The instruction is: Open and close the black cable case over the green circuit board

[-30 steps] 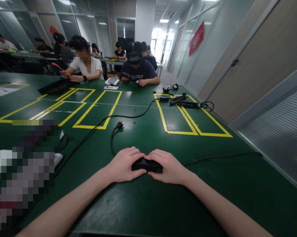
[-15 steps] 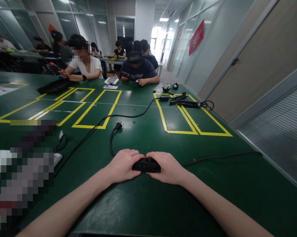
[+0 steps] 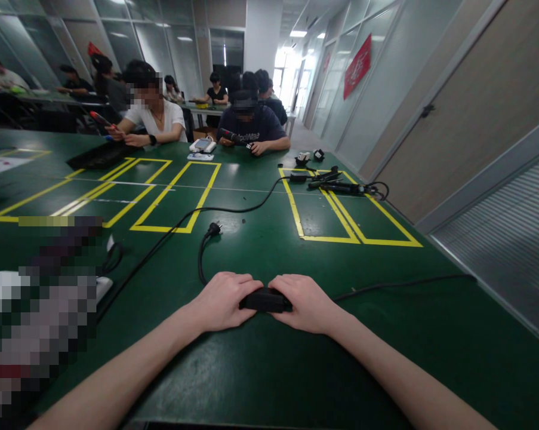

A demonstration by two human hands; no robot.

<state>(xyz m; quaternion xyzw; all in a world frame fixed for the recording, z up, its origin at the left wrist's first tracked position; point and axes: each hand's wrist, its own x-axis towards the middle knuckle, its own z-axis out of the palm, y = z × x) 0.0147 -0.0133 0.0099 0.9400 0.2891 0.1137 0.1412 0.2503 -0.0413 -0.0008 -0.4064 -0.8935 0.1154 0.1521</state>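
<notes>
A black power adapter lies between my hands, low over the green table and close to its front. My left hand wraps its left end, thumb along the near side. Around the right end, my right hand is closed in the same way. Both ends of the adapter are hidden by my fingers. From behind my left hand a short black cord curves up to a two-pin plug on the table. Another black cable runs off to the right from behind my right hand.
A long black cable crosses the table toward dark tools at the far right. Yellow tape marks rectangles. Two people work across the table, near a black tray and a white device. The left foreground is pixelated.
The adapter has turned slightly in my hands, so a smoother face shows toward me. My hands have moved a little apart; both still grip it.
</notes>
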